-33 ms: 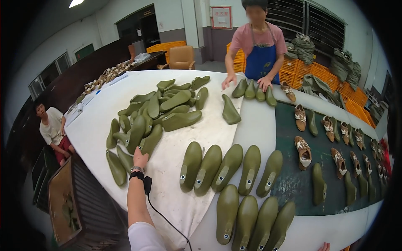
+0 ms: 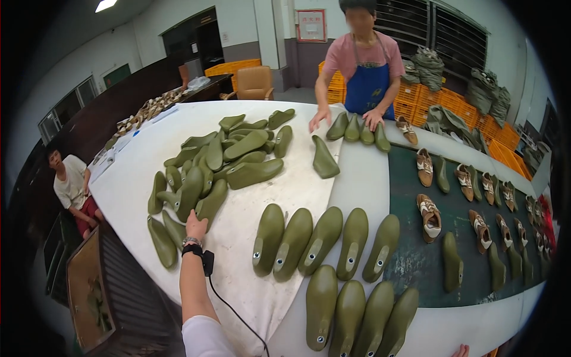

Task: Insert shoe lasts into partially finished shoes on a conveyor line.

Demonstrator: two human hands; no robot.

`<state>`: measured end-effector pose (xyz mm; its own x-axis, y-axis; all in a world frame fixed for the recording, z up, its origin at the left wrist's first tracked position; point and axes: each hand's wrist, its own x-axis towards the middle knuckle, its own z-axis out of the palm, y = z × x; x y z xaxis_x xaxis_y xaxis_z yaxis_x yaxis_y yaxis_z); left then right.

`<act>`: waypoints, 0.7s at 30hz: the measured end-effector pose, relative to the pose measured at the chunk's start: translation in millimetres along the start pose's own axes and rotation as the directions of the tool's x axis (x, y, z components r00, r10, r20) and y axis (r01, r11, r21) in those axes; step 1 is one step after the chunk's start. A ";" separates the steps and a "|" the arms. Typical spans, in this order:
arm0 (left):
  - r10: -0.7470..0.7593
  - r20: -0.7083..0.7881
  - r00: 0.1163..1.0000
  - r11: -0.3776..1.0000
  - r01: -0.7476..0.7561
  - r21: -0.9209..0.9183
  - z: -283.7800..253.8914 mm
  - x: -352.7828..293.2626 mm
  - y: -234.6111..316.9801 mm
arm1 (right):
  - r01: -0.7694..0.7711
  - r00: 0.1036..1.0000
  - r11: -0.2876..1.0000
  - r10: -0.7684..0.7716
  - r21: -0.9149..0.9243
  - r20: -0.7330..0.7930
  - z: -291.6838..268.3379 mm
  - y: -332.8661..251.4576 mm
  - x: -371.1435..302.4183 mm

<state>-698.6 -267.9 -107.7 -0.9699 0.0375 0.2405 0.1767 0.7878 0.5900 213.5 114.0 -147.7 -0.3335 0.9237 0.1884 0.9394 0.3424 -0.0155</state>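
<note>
Bin (image 2: 80, 279), brown, beside the table at lower left: open-topped, some green pieces inside, too dim to name. Crates (image 2: 408, 107), orange, slatted: stacked behind the co-worker, with more at far right and against the back wall; contents hidden. Sacks (image 2: 429, 66), grey-green, bulging: on and about the right-hand crates; contents unclear.

Pile (image 2: 247, 143) of green lasts: heaped on the white cloth (image 2: 244, 229), left half of the table, one lying across another. Last (image 2: 212, 201) at the pile's near edge: left hand (image 2: 197, 226) at its near end, fingers touching; whether closed on it cannot be told, the hand's back covering the contact. Right hand (image 2: 461, 351): only fingertips at the lower edge; grip cannot be told.

Near row (image 2: 350, 318): four lasts, side by side, holed ends toward the wearer. Middle row (image 2: 324, 241): five more, just beyond. Lone last (image 2: 325, 157): near the co-worker (image 2: 370, 77), who wears a blue apron and has one hand on a short row (image 2: 359, 130) of four.

Green mat (image 2: 410, 285), right: brown-and-white shoes (image 2: 429, 215) and lasts in ranks. Further shoes (image 2: 148, 110), heaped beyond the table's left edge. Cable (image 2: 238, 315), black: from the left wristband (image 2: 193, 250) across the cloth, between the forearm and the rows. Chair (image 2: 254, 83), tan: beyond the far edge. Seated person (image 2: 72, 184): far left.
</note>
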 end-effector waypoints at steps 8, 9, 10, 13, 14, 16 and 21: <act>0.007 0.010 1.000 1.000 -0.007 -0.008 6.6 3.0 -9.3 | -0.055 0.997 0.998 0.055 -0.014 0.062 -8.1 -20.2 4.9; 0.008 0.017 1.000 1.000 -0.008 0.000 0.6 -7.5 -6.4 | -0.050 0.997 0.999 0.050 0.007 0.051 -8.1 -20.2 5.8; 0.073 0.052 0.996 0.995 -0.069 -0.067 -4.4 -21.5 -4.5 | -0.051 0.998 0.998 0.050 0.026 0.038 -9.9 -19.7 4.0; 0.194 0.164 0.967 0.969 -0.163 -0.186 -28.1 -61.0 -7.2 | -0.046 0.999 0.997 0.045 0.068 0.021 -13.3 -26.3 7.9; 0.197 0.205 0.959 0.949 -0.134 -0.287 -31.2 -76.8 -0.4 | -0.054 0.998 0.996 0.053 0.068 0.025 -14.2 -25.5 7.1; 0.158 0.267 0.951 0.932 -0.054 -0.359 -38.9 -96.6 5.8 | -0.055 0.998 0.995 0.053 0.085 0.021 -13.3 -25.0 8.3; 0.069 0.207 0.976 0.879 0.039 -0.476 -34.5 -64.6 40.5 | -0.050 0.999 0.994 0.048 0.102 0.022 -19.9 -40.4 14.1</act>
<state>-623.0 -259.6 -72.8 -0.9691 0.2181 0.1153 0.1968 0.4011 0.8947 172.3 109.7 -125.0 -0.2895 0.9427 0.1657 0.9421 0.3113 -0.1249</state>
